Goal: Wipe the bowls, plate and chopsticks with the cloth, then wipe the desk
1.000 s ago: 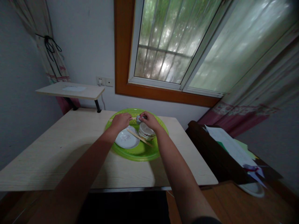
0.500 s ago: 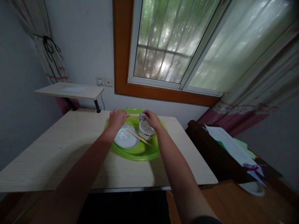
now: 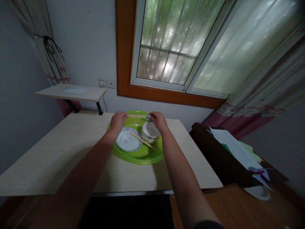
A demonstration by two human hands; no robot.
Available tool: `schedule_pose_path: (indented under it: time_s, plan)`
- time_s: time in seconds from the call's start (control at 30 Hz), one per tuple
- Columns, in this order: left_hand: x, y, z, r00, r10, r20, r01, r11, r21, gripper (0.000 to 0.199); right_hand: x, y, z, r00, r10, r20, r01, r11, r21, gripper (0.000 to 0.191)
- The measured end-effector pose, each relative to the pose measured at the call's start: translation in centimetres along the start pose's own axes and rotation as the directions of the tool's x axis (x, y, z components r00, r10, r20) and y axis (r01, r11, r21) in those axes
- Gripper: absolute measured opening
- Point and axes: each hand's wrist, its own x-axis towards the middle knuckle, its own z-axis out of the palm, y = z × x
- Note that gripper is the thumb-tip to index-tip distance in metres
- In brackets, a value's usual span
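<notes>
My left hand is closed on one end of light wooden chopsticks, stretched sideways over the far part of a green basin. A small grey-blue cloth is pinched in my right hand around the other end of the chopsticks. Below my hands, a white plate with a faint pattern lies in the basin's left half. Stacked white bowls stand in its right half, under my right hand. More chopsticks lean across the plate's edge beside the bowls.
The basin sits on a pale wooden table. A small raised shelf stands at the table's back left. Behind are a wall socket and a barred window. Papers lie on a dark piece of furniture at right.
My right hand and the cloth have slid a little to the right along the chopsticks, away from my left hand. The dishes in the basin look unmoved.
</notes>
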Motion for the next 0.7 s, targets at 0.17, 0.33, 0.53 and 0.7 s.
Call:
schedule_pose_path:
  time_s: [0.17,0.33,0.53,0.7]
  plan:
    - [-0.3,0.6,0.2,0.997,0.070,0.023,-0.071,0.997,0.033,0.024,-0.1,-2.0,0.7,0.987,-0.127,0.103,0.123,0.991,0.043,0.020]
    - [-0.6,1.5,0.4,0.987,0.137,0.089,-0.137,0.991,-0.001,0.021,-0.3,-4.1,1.4,0.967,-0.215,0.141,0.204,0.975,0.089,0.022]
    - [-0.7,1.6,0.2,0.995,0.101,0.026,-0.101,0.995,0.003,0.022,-0.3,-3.9,1.0,0.971,-0.163,0.174,0.166,0.986,-0.007,0.023]
    - [-0.6,1.1,-0.1,0.997,0.024,-0.069,-0.022,0.999,0.023,0.024,-0.4,-2.4,0.5,0.983,-0.023,0.184,0.059,0.980,-0.190,0.026]
